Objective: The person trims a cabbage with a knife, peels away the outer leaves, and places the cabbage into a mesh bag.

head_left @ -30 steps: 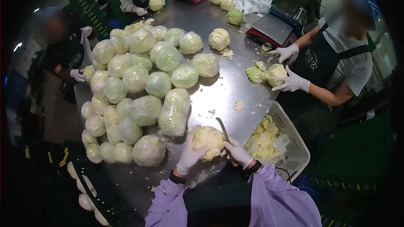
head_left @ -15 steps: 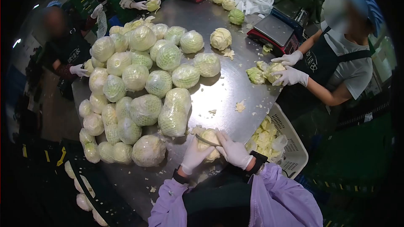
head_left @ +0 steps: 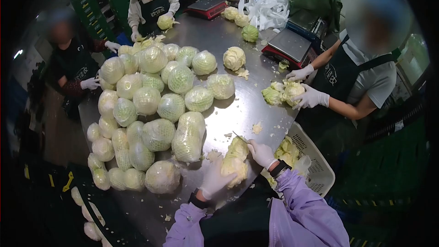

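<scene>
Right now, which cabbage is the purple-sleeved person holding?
The bare cabbage at the table's near edge, under the left hand, the right hand with a knife beside it; the piled ones are wrapped.

L hand (head_left: 214,180) grips cabbage (head_left: 234,167) on steel table (head_left: 238,100); R hand (head_left: 261,152) w/ knife (head_left: 240,137) at its top. Netted cabbages (head_left: 155,100) piled left.

Left hand (head_left: 215,180) and right hand (head_left: 261,152) in thin white gloves, matt and smooth; gripped cabbage (head_left: 234,165) waxy, crinkled leaf; knife (head_left: 240,137) blade grey metal. Under the grip, table (head_left: 242,103) is steel, glossy with glare. Left of the grip, wrapped cabbages (head_left: 187,132) shine in clear plastic film; right of it, basket (head_left: 318,160) is white perforated plastic, matt.
</scene>
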Demonstrator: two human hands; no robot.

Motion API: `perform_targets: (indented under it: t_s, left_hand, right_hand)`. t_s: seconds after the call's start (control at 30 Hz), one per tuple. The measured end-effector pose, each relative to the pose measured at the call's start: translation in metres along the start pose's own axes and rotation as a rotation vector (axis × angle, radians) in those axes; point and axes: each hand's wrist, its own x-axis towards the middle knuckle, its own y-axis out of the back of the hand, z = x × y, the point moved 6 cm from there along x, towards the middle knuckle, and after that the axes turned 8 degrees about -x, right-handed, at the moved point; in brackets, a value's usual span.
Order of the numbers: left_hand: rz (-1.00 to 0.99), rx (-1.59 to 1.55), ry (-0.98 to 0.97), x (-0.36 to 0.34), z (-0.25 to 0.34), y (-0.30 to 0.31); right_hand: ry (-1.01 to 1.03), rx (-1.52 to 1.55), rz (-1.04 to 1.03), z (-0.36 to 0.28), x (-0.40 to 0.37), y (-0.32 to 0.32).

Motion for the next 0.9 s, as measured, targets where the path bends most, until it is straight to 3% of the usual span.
perform_targets:
  t_s: [0.07,0.13,0.17,0.23,0.33,0.47,0.57,0.67,0.8,0.83,0.87,0.9]
  left_hand:
    - [-0.004,0.002,-0.092,-0.004,0.015,0.008]
    - [-0.067,-0.320,-0.039,-0.010,0.016,0.013]
    - [-0.064,-0.316,-0.031,-0.016,0.010,0.011]
    - [0.158,-0.527,0.072,-0.030,-0.018,0.009]
    - [0.347,-0.409,0.034,-0.042,-0.030,0.002]
    - [0.358,-0.466,0.048,-0.047,-0.012,-0.004]
    - [0.444,-0.268,0.009,-0.050,-0.010,0.003]
    - [0.354,-0.495,0.001,-0.048,0.013,0.010]
    - [0.256,-0.464,0.000,-0.047,0.008,0.000]
    - [0.216,-0.462,-0.006,-0.048,0.027,0.003]
    - [0.272,-0.330,-0.024,-0.049,-0.004,-0.006]
    - [0.292,-0.237,-0.034,-0.051,0.002,-0.003]
  right_hand:
    - [0.017,-0.049,0.018,0.013,0.009,-0.012]
    - [-0.252,0.588,-0.330,0.011,0.002,-0.024]
    - [-0.249,0.594,-0.337,0.000,-0.006,-0.020]
    - [-0.197,0.659,-0.216,-0.026,-0.027,-0.008]
    - [0.152,0.268,0.030,-0.060,-0.067,-0.008]
    - [0.128,0.239,0.014,-0.068,-0.076,-0.012]
    - [0.156,0.259,0.010,-0.053,-0.067,-0.018]
    - [0.179,0.487,0.015,-0.041,-0.062,-0.019]
    - [0.042,0.291,-0.190,-0.064,-0.068,0.003]
    - [0.058,0.299,-0.199,-0.061,-0.065,-0.001]
    - [0.068,0.308,-0.209,-0.056,-0.062,-0.005]
    - [0.029,0.451,-0.332,-0.054,-0.060,-0.007]
